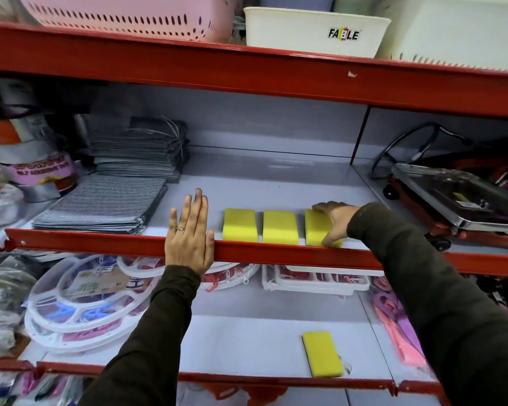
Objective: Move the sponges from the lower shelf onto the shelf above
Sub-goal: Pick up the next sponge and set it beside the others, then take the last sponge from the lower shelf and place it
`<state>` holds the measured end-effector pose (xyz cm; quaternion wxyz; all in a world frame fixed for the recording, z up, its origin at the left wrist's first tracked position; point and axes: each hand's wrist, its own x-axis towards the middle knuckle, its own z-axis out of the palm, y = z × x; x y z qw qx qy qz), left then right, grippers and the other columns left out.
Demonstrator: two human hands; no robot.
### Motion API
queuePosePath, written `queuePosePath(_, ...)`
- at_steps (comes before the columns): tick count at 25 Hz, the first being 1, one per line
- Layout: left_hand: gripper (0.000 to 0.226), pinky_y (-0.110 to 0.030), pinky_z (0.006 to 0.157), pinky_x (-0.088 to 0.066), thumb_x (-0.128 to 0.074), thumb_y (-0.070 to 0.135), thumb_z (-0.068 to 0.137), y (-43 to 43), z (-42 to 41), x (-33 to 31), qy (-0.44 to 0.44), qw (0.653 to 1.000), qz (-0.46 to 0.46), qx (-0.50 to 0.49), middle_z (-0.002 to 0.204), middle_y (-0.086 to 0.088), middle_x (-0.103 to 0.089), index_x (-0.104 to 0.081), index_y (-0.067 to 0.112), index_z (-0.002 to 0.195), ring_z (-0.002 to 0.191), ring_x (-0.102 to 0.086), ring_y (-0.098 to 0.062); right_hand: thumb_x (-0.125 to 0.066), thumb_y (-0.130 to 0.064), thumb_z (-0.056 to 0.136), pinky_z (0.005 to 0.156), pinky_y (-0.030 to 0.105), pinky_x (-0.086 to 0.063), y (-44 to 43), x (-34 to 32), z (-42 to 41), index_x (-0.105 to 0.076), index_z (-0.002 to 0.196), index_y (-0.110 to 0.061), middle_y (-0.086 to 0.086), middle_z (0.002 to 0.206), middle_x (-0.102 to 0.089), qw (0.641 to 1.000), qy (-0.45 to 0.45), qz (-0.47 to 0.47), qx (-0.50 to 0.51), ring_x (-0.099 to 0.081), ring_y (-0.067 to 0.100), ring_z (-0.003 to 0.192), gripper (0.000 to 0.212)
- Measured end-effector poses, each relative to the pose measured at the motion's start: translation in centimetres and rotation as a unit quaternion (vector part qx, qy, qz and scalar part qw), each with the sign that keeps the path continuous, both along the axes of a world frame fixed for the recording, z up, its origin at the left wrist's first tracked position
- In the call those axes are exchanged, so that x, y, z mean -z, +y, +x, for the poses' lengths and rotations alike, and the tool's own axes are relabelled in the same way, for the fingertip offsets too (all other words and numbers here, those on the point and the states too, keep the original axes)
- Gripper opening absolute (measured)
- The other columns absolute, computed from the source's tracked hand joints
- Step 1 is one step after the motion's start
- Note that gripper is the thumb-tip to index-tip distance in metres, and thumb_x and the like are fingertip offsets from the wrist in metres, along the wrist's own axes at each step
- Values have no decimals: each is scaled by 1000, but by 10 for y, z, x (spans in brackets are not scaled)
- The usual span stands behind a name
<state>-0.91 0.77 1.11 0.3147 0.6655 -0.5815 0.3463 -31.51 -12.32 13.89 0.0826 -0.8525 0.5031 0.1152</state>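
Three yellow sponges stand in a row at the front of the upper shelf [276, 183]: a left sponge [240, 224], a middle sponge [280, 227] and a right sponge [316, 227]. My right hand [336, 219] grips the right sponge, fingers over its top and thumb at its front corner. My left hand [190, 230] lies flat and open on the shelf's red front edge, left of the sponges, holding nothing. One more yellow sponge with a dark underside [322, 353] lies on the lower shelf [247, 341] near its front.
Stacks of grey cloths [106, 203] fill the upper shelf's left side. A metal trolley [458, 197] sits to the right behind a red divider. White round plastic racks [79, 306] and pink items [399, 332] flank the lower shelf. Baskets [314, 30] stand on the top shelf.
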Motion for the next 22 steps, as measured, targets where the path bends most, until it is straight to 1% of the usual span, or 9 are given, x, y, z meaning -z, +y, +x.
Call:
queuePosePath(2, 67, -42, 129, 3, -24, 32, 100, 0, 0, 0, -6, 1000, 2, -5, 167, -12, -20, -18, 4, 160, 158, -8, -21, -80, -35, 72, 115, 31, -30, -4, 4, 1, -21, 154, -17, 7, 160, -28, 1000, -16, 21, -3, -32, 25, 144, 103)
queuePosePath(5, 66, -42, 129, 3, -23, 32, 100, 1, -1, -1, -6, 1000, 9, -6, 167, -12, -22, -18, 4, 160, 157, -11, -22, -82, -39, 70, 114, 29, -28, 0, -2, -2, -26, 152, -21, 3, 159, -30, 999, -39, 18, -12, -32, 23, 144, 100)
queuePosePath(8, 66, -41, 129, 5, -24, 32, 99, 2, -1, -2, -3, 1000, 13, -6, 167, -12, -23, -20, 4, 159, 156, -17, -25, -83, -41, 69, 115, 32, -29, 20, -18, -7, -37, 147, -23, 4, 155, -37, 992, -108, -58, -42, -36, 24, 141, 92)
queuePosePath(10, 67, -41, 129, 5, -26, 31, 99, 3, -1, -2, -2, 1000, 13, -8, 167, -13, -23, -21, 3, 159, 155, -19, -26, -79, -37, 73, 112, 39, -35, 41, -24, -10, -46, 141, -26, 4, 145, -47, 974, -164, -134, -83, -45, 24, 133, 77)
queuePosePath(11, 67, -41, 129, 6, -26, 31, 98, 3, -2, -2, 1, 1000, 13, -8, 167, -13, -23, -21, 3, 159, 155, -19, -26, -78, -34, 74, 107, 39, -39, 54, -25, -12, -50, 137, -27, 2, 138, -52, 964, -189, -155, -104, -50, 22, 125, 69)
queuePosePath(14, 67, -41, 128, 8, -26, 31, 98, 2, -3, 1, 6, 1000, 12, -5, 168, -11, -21, -20, 4, 160, 157, -12, -22, -76, -31, 73, 91, 22, -41, 92, -10, -19, -63, 123, -27, -6, 118, -63, 947, -239, -139, -163, -55, 7, 100, 52)
queuePosePath(17, 67, -40, 128, 9, -26, 31, 99, 0, 0, 3, 5, 1000, 5, -5, 168, -9, -18, -19, 6, 161, 157, -9, -20, -74, -34, 76, 90, 18, -41, 116, 42, -27, -66, 116, -30, -13, 117, -65, 959, -212, -53, -178, -56, 3, 102, 42)
queuePosePath(19, 67, -39, 128, 10, -26, 32, 99, -2, 1, 4, 1, 1000, 0, -5, 168, -8, -17, -17, 7, 161, 157, -10, -21, -72, -34, 78, 93, 22, -40, 119, 90, -32, -63, 122, -30, -10, 127, -62, 978, -139, 22, -153, -56, 10, 113, 46)
queuePosePath(22, 67, -39, 127, 12, -23, 33, 100, -4, 3, 6, -3, 1000, -1, -4, 168, -10, -19, -13, 7, 162, 157, -9, -22, -74, -30, 77, 105, 30, -39, 105, 166, -43, -52, 133, -27, -2, 141, -52, 989, -33, 119, -78, -47, 20, 129, 61)
